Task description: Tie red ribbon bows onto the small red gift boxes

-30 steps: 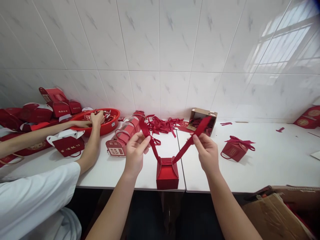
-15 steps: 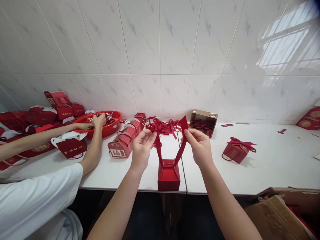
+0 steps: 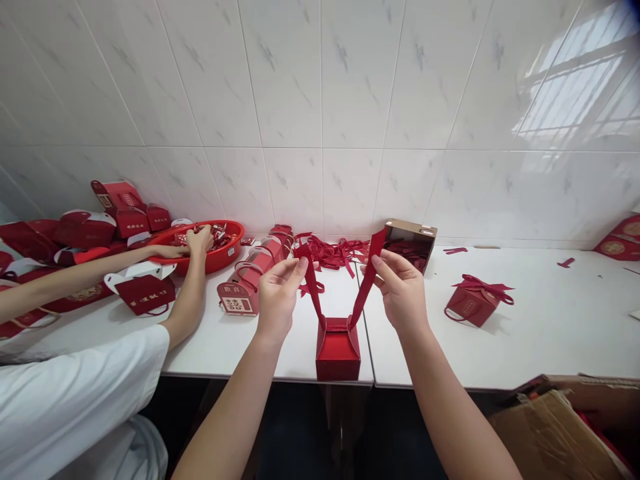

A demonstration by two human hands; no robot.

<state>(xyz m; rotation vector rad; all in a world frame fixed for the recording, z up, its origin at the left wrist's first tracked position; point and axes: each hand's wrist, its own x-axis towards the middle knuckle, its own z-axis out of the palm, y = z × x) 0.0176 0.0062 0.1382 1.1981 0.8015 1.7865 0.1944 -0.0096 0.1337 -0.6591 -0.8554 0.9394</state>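
The person's left hand (image 3: 278, 295) and right hand (image 3: 403, 291) have eased slightly apart, each grip pinched on one side of the red fabric ribbon (image 3: 364, 293), still untied above the small red cardboard box (image 3: 338, 365) at the front edge of the white worktop (image 3: 550, 327).

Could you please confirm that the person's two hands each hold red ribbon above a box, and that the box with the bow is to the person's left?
Not quite: the box with the bow is to the person's right, as the head view shows. The left hand and right hand do each hold red ribbon above a red box.
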